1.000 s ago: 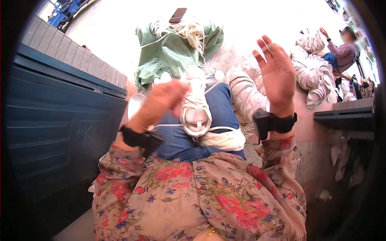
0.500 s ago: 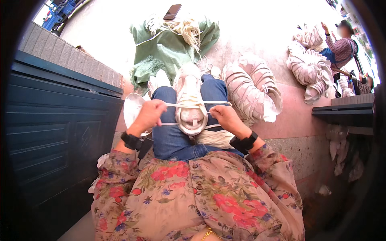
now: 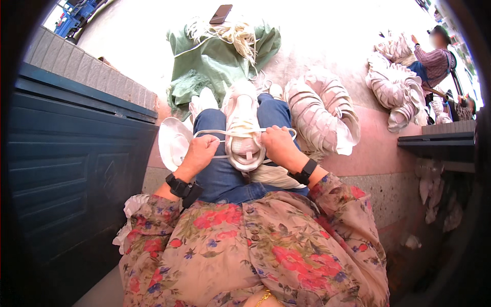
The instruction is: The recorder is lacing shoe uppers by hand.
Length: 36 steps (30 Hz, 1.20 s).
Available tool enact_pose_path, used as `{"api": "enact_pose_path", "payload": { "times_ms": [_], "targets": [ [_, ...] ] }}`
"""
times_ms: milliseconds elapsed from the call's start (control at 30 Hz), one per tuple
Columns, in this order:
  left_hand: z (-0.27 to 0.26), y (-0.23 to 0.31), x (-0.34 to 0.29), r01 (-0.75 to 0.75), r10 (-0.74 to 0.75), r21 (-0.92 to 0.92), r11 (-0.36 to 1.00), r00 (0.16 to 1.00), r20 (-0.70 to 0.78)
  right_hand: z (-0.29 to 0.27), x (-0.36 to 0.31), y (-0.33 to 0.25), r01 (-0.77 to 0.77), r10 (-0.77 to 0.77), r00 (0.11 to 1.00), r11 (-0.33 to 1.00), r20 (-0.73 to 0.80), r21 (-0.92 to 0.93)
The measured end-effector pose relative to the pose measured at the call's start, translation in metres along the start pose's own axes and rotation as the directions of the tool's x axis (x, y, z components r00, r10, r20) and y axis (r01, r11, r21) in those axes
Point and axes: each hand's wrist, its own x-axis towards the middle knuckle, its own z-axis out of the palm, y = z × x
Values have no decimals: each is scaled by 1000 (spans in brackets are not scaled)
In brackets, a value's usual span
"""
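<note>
A white shoe upper [image 3: 241, 105] lies lengthwise between my thighs, its opening toward me. White shoelace [image 3: 215, 132] crosses it, with a loop out to each side. My left hand [image 3: 202, 152] is closed on the lace just left of the upper, above my jeans. Against the upper's right edge, my right hand [image 3: 280, 146] pinches the lace, its fingertips partly hidden. A pale lace bundle [image 3: 273, 177] rests on my lap below that hand. Beside my left knee sits another white upper [image 3: 173, 140].
Curved stacks of white uppers [image 3: 314, 107] stand right of my knee. Ahead, a green sack [image 3: 199, 69] carries loose laces [image 3: 240, 41] and a phone [image 3: 221, 14]. A dark blue panel [image 3: 76, 169] borders my left. Another person [image 3: 434, 64] sits far right beside more uppers [image 3: 394, 84].
My right hand has moved left, up to the upper's edge. My left hand has shifted slightly right and down. The lace has slackened into wider loops.
</note>
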Motion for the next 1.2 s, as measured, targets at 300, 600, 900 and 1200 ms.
{"api": "enact_pose_path", "payload": {
  "times_ms": [300, 600, 900, 1200],
  "targets": [
    [19, -11, 2, -108, 112, 47, 993, 988, -102, 2, 7, -13, 159, -185, 980, 951, -72, -265],
    [27, -6, 10, -263, 289, 175, 949, 946, -146, 3, 3, -3, 65, -94, 974, 988, -205, -141],
    [37, -8, 6, -283, 325, 222, 933, 927, -187, 6, 3, -1, 99, -117, 968, 991, -221, -89],
    [40, -3, 7, -324, 377, 487, 811, 926, -11, 11, 1, 2, 135, -155, 960, 986, -233, -98]
  ]
}}
